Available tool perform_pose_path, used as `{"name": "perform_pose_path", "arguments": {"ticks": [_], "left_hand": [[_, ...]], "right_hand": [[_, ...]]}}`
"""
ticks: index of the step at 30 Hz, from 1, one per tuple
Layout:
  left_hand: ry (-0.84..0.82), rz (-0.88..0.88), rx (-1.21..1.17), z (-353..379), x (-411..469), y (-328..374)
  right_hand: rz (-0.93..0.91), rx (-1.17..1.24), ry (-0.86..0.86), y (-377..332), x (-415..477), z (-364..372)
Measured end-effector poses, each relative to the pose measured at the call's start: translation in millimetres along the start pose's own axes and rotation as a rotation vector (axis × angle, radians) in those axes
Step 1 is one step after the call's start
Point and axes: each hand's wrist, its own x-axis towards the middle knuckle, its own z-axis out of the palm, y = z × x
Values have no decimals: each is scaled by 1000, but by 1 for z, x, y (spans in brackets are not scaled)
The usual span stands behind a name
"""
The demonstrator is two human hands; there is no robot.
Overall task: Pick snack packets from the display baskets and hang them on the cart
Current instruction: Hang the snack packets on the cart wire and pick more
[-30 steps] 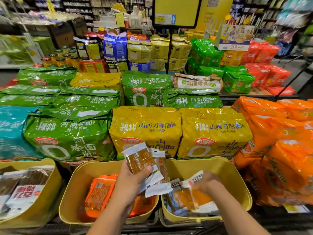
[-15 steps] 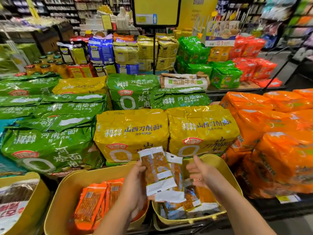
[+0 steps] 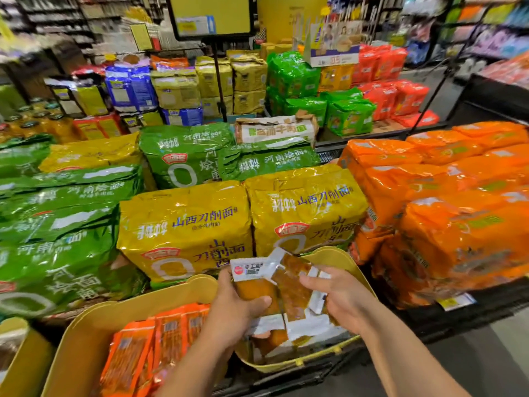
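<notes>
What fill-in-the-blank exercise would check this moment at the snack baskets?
1. The left hand and the right hand both hold snack packets above a ____ basket.
2. The packets lying in the neighbouring basket are ____.
3. The bags left of the large yellow bags are ____.
Missing words: yellow; orange; green.

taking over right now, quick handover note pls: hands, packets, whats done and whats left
Left hand: grips a bunch of clear-and-white snack packets with amber-brown filling, thumb across the front.
Right hand: fingers curled on the same bunch from the right.
The bunch is held above the right yellow plastic basket. Orange foil packets lie in the neighbouring yellow basket.
Done: bunch picked.
Left: hang it on the cart, which is out of view.
</notes>
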Motion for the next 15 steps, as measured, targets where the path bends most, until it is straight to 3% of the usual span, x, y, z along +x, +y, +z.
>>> {"name": "perform_pose_path", "arguments": {"ticks": [2, 4, 8, 12, 15], "left_hand": [[40, -42, 142, -2, 4, -3], [5, -87, 311, -3, 7, -2], [-80, -156, 579, 11, 6, 0], [-75, -182, 657, 21, 6, -2], [-58, -188, 696, 23, 9, -4]], "right_hand": [[14, -165, 134, -8, -1, -11], [94, -520, 227, -7, 9, -24], [169, -957, 177, 9, 31, -12], [233, -1222, 77, 16, 48, 6], [214, -1098, 129, 13, 52, -11]]}}
